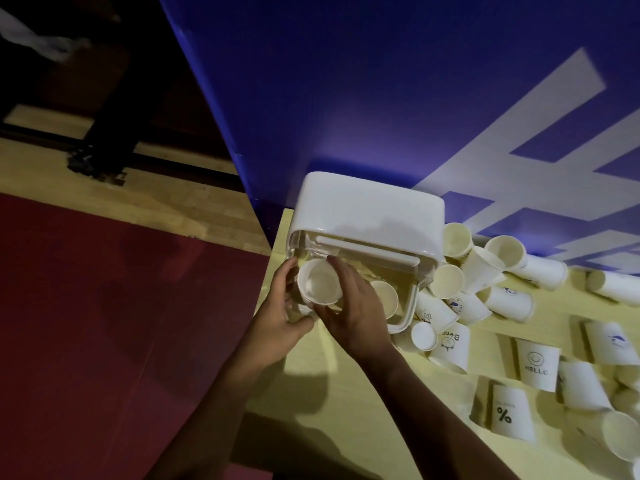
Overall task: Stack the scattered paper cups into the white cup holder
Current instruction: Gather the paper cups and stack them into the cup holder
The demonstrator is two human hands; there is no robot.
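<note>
Fig. 1 | cup (320, 284) betw. fingers of L hand (277, 317) & R hand (353, 317), both curled round its wall | holder (367, 216) just beyond fingertips | paper likely light, crushable: grip lightly near stiff rim.

hidden: right hand (353, 317) covers part of inner cup (386, 299) | cropped: edge cup (613, 287) at right | we cannot read blue print (456, 305)

You can read: HELLO cup (538, 363), lying on the bench, "HELLO" under a smiley | % cup (509, 415), nearer you, a bold "%" | Bear cup (452, 342), seemingly "Bear", upside down to you | blue panel (398, 98), large white strokes, cut off, unreadable
</note>
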